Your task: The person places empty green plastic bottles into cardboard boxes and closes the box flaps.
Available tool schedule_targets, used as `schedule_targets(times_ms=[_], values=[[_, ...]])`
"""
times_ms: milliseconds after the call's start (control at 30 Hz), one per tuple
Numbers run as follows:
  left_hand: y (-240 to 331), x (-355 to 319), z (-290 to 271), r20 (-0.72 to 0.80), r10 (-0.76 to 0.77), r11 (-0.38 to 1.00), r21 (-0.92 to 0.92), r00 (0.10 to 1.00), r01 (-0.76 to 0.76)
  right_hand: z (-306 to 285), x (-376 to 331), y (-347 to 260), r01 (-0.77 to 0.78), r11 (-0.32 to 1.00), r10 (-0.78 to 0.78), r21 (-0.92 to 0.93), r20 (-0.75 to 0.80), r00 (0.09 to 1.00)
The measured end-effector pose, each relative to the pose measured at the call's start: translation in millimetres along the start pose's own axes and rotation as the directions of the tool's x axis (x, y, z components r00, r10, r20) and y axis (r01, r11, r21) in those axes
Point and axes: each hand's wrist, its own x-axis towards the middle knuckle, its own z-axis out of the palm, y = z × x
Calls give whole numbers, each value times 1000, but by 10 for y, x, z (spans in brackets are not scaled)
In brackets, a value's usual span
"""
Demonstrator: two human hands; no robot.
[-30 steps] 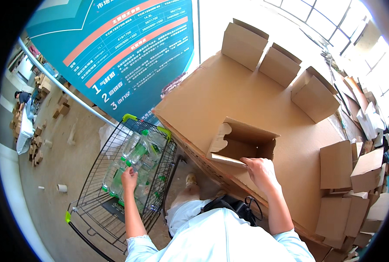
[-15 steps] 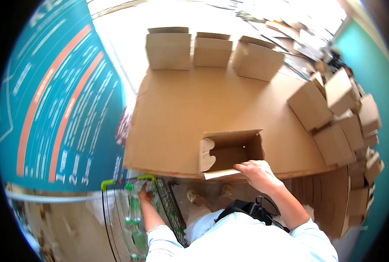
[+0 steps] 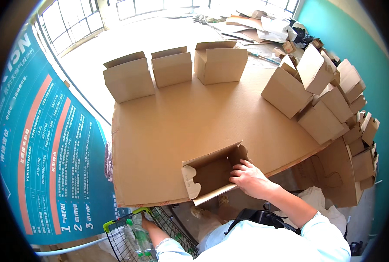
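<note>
An open-topped cardboard box [image 3: 212, 192] stands slightly turned at the near edge of the cardboard-covered table [image 3: 172, 126], its inside bare. My right hand [image 3: 252, 178] grips its near right part, with the fingers bent over the rim and into the opening. Low on the left, my left hand [image 3: 148, 223] reaches into a black wire basket [image 3: 170, 227] with green corner pieces. Clear plastic bottles [image 3: 137, 236] with green caps lie in that basket, right beside the hand. The left fingers are mostly hidden, so their grip does not show.
Three open cardboard boxes [image 3: 171, 70] stand in a row along the far edge of the table. A pile of cardboard boxes [image 3: 321, 109] crowds the right side. A blue printed banner [image 3: 50, 157] stands at the left. Black bags and loose cardboard [image 3: 264, 30] lie behind.
My view has shifted and turned. The right hand has moved from the near flap to the box's right side, and the box sits more askew. The left hand stays in the basket among the bottles.
</note>
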Motion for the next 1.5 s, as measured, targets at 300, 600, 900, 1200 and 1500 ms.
schedule_targets(times_ms=[300, 600, 900, 1200, 1500], values=[[-104, 63, -477, -14, 205, 978, -22, 979, -205, 14, 130, 203, 168, 984, -169, 53, 14, 986], [271, -281, -1386, -98, 326, 853, -398, 940, -337, 30, 69, 431, 207, 974, -209, 87, 10, 978], [2131, -1811, -1787, 259, 901, 271, -962, 347, 14, -118, 142, 386, 183, 953, -202, 240, 55, 978], [1962, -4431, -447, 755, 631, 770, -638, -178, 23, -209, 25, 345, 104, 977, -132, 187, 146, 980], [1515, -4746, -85, 838, 84, 56, -544, -539, -837, -60, -172, 417, 95, 964, -96, 248, -7, 995]])
